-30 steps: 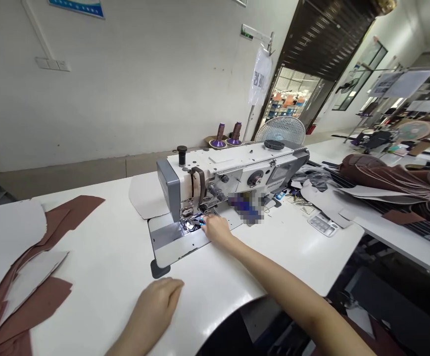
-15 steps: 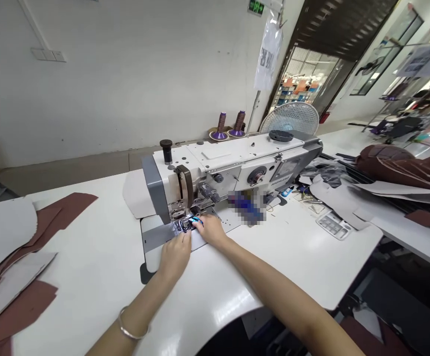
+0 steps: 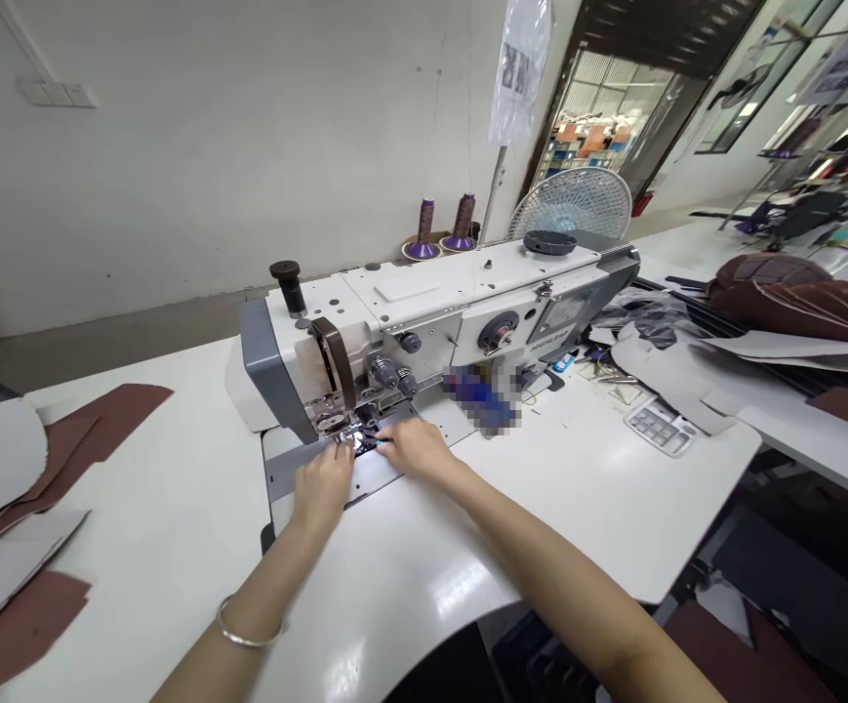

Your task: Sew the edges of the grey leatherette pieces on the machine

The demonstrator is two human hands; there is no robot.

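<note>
A white and grey industrial sewing machine [image 3: 438,312] stands on the white table [image 3: 175,527]. Both of my hands are at its needle plate [image 3: 354,441], under the presser foot. My left hand [image 3: 321,485] rests on the grey machine bed with its fingertips at the plate; a metal bracelet [image 3: 248,635] circles that wrist. My right hand [image 3: 416,451] is pinched on a small tool with a blue handle [image 3: 380,441] that points at the needle area. What lies under the fingertips is too small to make out.
Brown and grey cut leather pieces [image 3: 20,488] lie at the table's left. Two purple thread cones [image 3: 442,227] and a fan [image 3: 577,203] stand behind the machine. A small keypad [image 3: 662,428] and more brown leather [image 3: 796,303] lie to the right.
My left hand moved from the table's near edge up to the needle plate beside my right hand. The view shifted closer and to the right.
</note>
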